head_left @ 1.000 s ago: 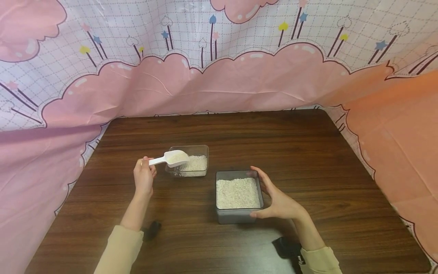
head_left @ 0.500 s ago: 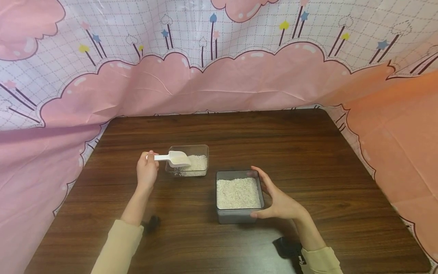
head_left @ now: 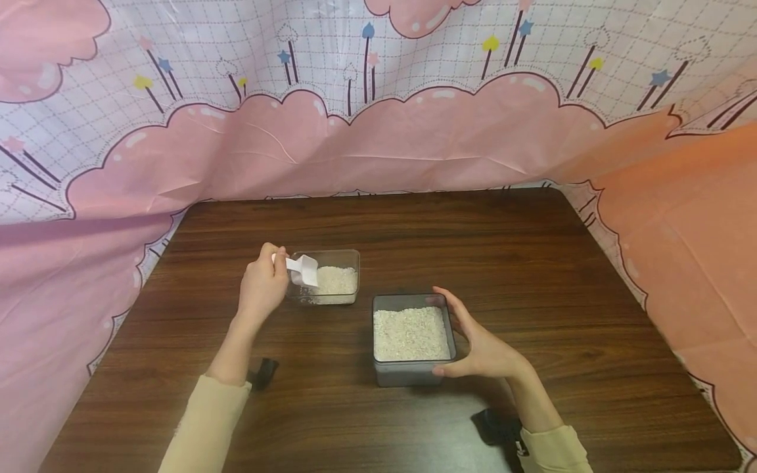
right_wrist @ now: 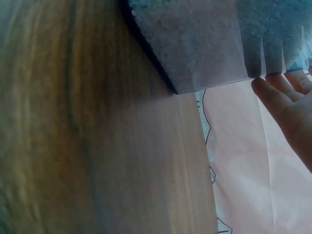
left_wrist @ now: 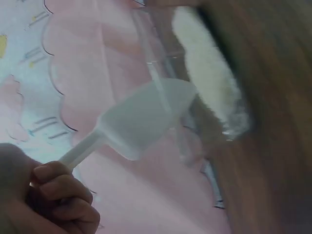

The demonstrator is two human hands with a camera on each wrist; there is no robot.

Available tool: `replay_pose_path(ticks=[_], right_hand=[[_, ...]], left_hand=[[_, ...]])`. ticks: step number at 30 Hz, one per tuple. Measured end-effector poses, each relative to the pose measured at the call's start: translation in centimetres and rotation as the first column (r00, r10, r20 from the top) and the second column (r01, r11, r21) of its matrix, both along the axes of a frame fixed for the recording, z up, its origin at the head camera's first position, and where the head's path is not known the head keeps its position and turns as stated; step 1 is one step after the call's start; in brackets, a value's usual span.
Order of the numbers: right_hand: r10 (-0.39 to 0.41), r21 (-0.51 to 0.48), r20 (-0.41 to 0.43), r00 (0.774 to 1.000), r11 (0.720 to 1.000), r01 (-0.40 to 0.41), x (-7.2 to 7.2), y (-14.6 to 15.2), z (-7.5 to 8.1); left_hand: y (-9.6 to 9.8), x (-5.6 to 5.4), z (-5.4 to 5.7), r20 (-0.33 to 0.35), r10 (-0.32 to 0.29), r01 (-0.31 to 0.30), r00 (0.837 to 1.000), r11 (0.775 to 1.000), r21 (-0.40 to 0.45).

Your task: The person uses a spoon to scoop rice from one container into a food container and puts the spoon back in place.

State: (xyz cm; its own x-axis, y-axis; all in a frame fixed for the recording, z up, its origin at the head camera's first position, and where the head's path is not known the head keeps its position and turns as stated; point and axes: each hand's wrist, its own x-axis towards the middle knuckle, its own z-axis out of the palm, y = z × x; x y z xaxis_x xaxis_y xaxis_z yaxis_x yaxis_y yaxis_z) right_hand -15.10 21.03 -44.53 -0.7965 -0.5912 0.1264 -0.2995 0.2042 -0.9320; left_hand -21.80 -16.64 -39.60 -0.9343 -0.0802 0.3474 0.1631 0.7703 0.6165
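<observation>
My left hand [head_left: 263,289] grips the handle of a white plastic scoop [head_left: 304,270]. The scoop's bowl tips down inside the left part of a small clear container [head_left: 324,299], beside the white rice [head_left: 338,280] there. In the left wrist view the scoop [left_wrist: 139,119] shows its smooth side, its tip overlapping the container wall, and its contents are hidden. My right hand [head_left: 481,348] holds a larger grey see-through box [head_left: 408,374] at its right side, thumb at the front corner and fingers toward the back. Rice [head_left: 411,334] fills much of that box.
Both containers stand on a dark wood-grain table [head_left: 473,243]. A patterned pink and white cloth [head_left: 414,151] hangs behind it and along the sides. Small black objects [head_left: 264,373] sit by each wrist.
My left hand has moved forward and right and turned over, tipping the scoop, which held rice before, into the clear container. The right hand and grey box have stayed put.
</observation>
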Motion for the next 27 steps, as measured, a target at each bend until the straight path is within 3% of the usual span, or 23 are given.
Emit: replay_pose_path(ticks=[3, 5, 7, 9, 10, 12, 16, 17, 19, 20, 22, 25, 27], right_hand=[[0.0, 0.001, 0.002, 1.0, 1.0, 0.0, 0.0, 0.0, 0.0], [-0.001, 0.0, 0.003, 1.0, 1.0, 0.001, 0.0, 0.0, 0.0], [-0.002, 0.001, 0.001, 1.0, 1.0, 0.002, 0.0, 0.0, 0.0], [-0.005, 0.003, -0.002, 1.0, 1.0, 0.005, 0.0, 0.0, 0.0], [-0.007, 0.004, -0.002, 1.0, 1.0, 0.007, 0.0, 0.0, 0.0], [-0.007, 0.005, -0.006, 1.0, 1.0, 0.007, 0.1, 0.0, 0.0], [-0.004, 0.003, -0.01, 1.0, 1.0, 0.004, 0.1, -0.1, 0.0], [-0.004, 0.002, -0.011, 1.0, 1.0, 0.004, 0.1, -0.1, 0.0], [-0.009, 0.004, -0.009, 1.0, 1.0, 0.009, 0.1, -0.1, 0.0], [-0.012, 0.004, -0.007, 1.0, 1.0, 0.013, 0.1, -0.1, 0.0], [-0.019, 0.007, 0.0, 1.0, 1.0, 0.019, 0.1, -0.1, 0.1], [-0.022, 0.009, 0.005, 1.0, 1.0, 0.022, 0.1, -0.2, 0.2], [-0.022, 0.01, 0.007, 1.0, 1.0, 0.022, 0.1, -0.2, 0.2]], left_hand=[[0.8, 0.6, 0.9, -0.014, -0.023, 0.022, 1.0, 0.997, -0.077], [1.3, 1.1, 1.4, -0.031, -0.038, 0.036, 0.999, 0.997, -0.062], [1.9, 1.5, 1.8, -0.044, -0.051, 0.052, 0.998, 0.999, 0.017], [2.4, 1.9, 2.3, -0.051, -0.062, 0.07, 0.997, 0.984, 0.161], [2.6, 2.1, 2.5, -0.051, -0.077, 0.087, 0.996, 0.964, 0.252], [3.0, 2.5, 3.0, -0.048, -0.11, 0.12, 0.993, 0.888, 0.444], [3.5, 3.6, 3.8, -0.064, -0.177, 0.167, 0.982, 0.665, 0.727], [3.6, 3.9, 3.9, -0.071, -0.192, 0.177, 0.979, 0.619, 0.765], [3.6, 4.5, 4.2, -0.08, -0.216, 0.189, 0.973, 0.553, 0.811], [3.7, 4.7, 4.2, -0.081, -0.224, 0.19, 0.971, 0.524, 0.83], [3.7, 5.2, 4.3, -0.077, -0.245, 0.192, 0.966, 0.49, 0.85], [3.8, 5.8, 4.5, -0.077, -0.274, 0.2, 0.959, 0.459, 0.866], [3.9, 6.2, 4.5, -0.082, -0.297, 0.215, 0.951, 0.449, 0.867]])
